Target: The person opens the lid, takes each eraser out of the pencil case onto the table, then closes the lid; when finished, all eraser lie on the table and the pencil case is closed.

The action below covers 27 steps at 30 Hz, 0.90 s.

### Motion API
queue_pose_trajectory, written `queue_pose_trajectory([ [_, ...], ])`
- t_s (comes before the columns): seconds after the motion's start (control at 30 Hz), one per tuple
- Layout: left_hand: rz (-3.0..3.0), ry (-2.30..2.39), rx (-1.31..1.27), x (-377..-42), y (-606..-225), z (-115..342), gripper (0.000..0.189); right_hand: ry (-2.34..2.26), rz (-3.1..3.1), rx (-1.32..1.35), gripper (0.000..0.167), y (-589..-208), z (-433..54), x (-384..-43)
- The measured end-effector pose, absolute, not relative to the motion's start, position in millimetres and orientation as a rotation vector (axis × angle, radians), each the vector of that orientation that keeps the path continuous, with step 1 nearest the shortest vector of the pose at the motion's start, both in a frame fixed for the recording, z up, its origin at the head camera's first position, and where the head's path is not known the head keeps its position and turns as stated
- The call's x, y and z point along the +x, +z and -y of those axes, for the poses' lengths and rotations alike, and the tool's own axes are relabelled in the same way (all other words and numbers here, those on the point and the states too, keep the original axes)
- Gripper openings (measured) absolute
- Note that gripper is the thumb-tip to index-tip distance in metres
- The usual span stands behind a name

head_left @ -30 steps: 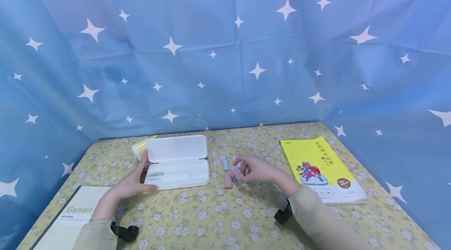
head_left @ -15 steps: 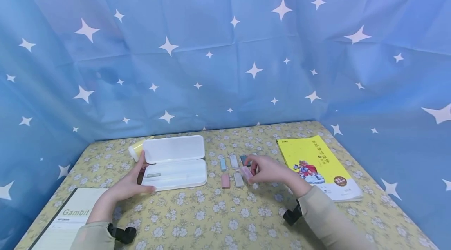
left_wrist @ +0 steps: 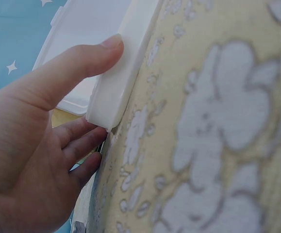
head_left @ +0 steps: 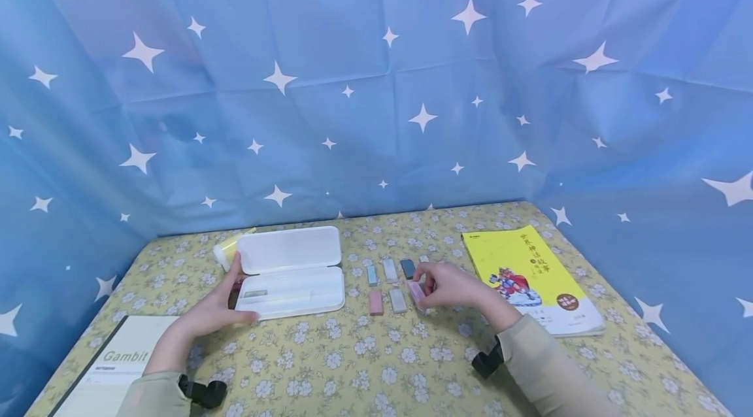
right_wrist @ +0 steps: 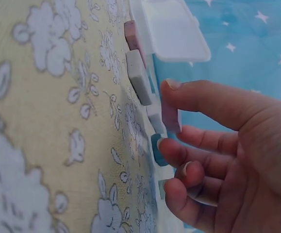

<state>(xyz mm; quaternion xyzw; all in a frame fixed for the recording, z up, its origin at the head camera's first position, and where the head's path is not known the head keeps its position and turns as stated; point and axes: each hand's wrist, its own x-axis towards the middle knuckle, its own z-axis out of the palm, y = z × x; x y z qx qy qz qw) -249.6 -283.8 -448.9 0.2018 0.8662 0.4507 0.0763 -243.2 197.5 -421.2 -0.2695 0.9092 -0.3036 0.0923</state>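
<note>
My left hand (head_left: 220, 306) holds the left end of an open white pencil case (head_left: 306, 304), thumb on its front wall and fingers round the end. The lid (head_left: 288, 250) leans back; a small grey piece (head_left: 255, 293) lies inside. My right hand (head_left: 450, 287) pinches a lilac-pink eraser (right_wrist: 170, 114) between thumb and fingers, close over the cloth. Left of it lie a pink eraser (head_left: 375, 302) and a whitish one (head_left: 397, 300). Behind these are a light blue eraser (head_left: 372, 274), another whitish one (head_left: 390, 270) and a dark teal one (head_left: 408, 268).
A yellow book (head_left: 532, 280) lies at the right. A pale notebook (head_left: 117, 365) is at the front left, partly under the left forearm. Behind the case's left end lies a yellow and white cylindrical thing (head_left: 228, 250). A starry blue curtain (head_left: 353, 77) hangs behind the flowered tablecloth (head_left: 329, 365).
My right hand has carried the lilac-pink eraser rightward and lowered it beside the front whitish eraser, uncovering the whitish and teal ones. My left hand keeps its hold on the case.
</note>
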Motion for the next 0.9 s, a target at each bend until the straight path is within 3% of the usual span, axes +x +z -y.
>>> queue_pose_trajectory([
  [0.9,-2.562,1.394,0.634,-249.3,-447.8,283.7,0.127,-0.914,-2.699,-0.656,0.035,-427.4,-197.7,-243.9],
])
